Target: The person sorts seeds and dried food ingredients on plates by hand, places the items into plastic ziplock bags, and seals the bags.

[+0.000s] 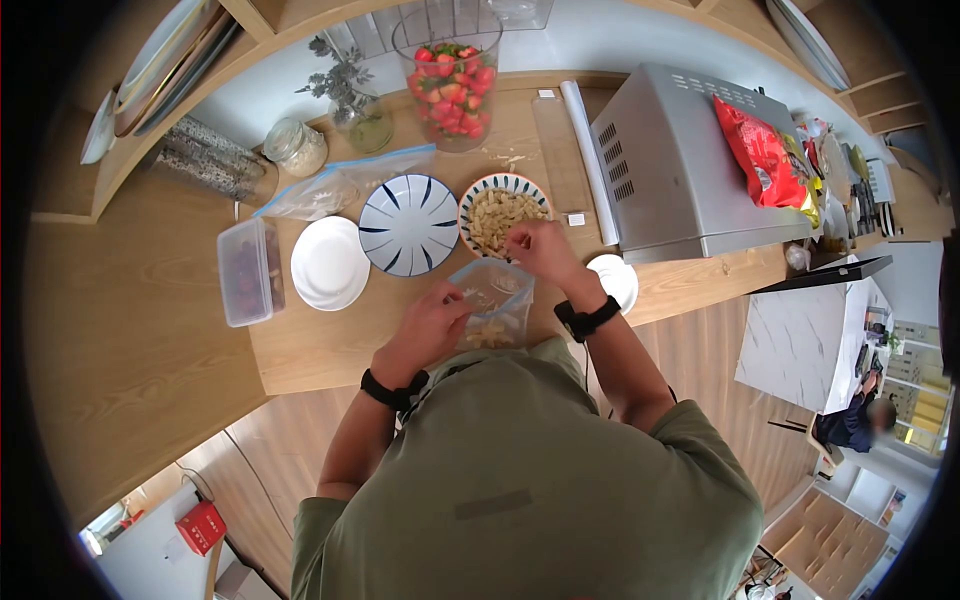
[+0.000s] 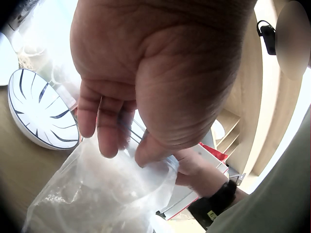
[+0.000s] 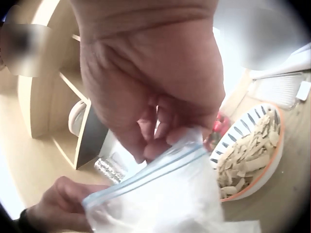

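A clear zip bag hangs at the table's front edge, with some pale pieces in its lower part. My left hand pinches the left end of its mouth between thumb and fingers. At the other end, my right hand grips the bag's corner beside the blue zip strip, its fingertips partly hidden behind the plastic in the right wrist view. Just beyond the bag is an orange-rimmed bowl heaped with pale dried slices. A blue-striped white plate sits left of that bowl.
White plates, a lidded plastic box and another zip bag lie to the left. Behind stand a glass jar and a tall clear container of strawberries. A metal oven-like box stands right; a small white dish is near my right wrist.
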Tool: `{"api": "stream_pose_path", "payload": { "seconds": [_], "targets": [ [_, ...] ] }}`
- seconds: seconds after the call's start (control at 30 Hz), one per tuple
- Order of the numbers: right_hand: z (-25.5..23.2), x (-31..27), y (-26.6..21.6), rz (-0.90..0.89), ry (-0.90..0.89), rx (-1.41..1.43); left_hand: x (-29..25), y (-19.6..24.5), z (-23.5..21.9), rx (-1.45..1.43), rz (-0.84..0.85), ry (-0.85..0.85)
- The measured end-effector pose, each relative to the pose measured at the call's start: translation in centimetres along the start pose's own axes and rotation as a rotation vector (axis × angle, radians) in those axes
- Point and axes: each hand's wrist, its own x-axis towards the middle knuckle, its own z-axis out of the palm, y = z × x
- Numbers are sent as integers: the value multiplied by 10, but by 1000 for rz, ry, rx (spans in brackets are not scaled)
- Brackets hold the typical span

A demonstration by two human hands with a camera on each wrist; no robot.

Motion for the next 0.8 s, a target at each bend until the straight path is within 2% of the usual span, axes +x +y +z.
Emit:
{"api": "stream_pose_path", "payload": {
  "seconds": [0.03,0.07,0.13,0.17,0.23,0.4,0.53,0.73,0.8],
  "targets": [
    [0,4,11,-46,100,-256,0,0,0,-6,-6,9],
    [2,4,13,-46,105,-256,0,0,0,-4,-2,8],
    [8,7,15,54,147,-527,0,-1,-1,18,5,-1],
    [10,8,18,52,150,-526,0,-1,-1,21,8,0],
    [14,11,24,26,27,-564,-1,-3,0,-19,-14,0],
    [24,17,51,-19,44,-587,-9,-23,14,49,56,24],
    [27,18,60,-70,86,-556,-8,-25,17,51,20,23],
    [14,17,50,-162,209,-483,0,-29,13,16,111,38],
    [10,17,41,-100,251,-443,0,-31,15,38,133,36]
  ]
}}
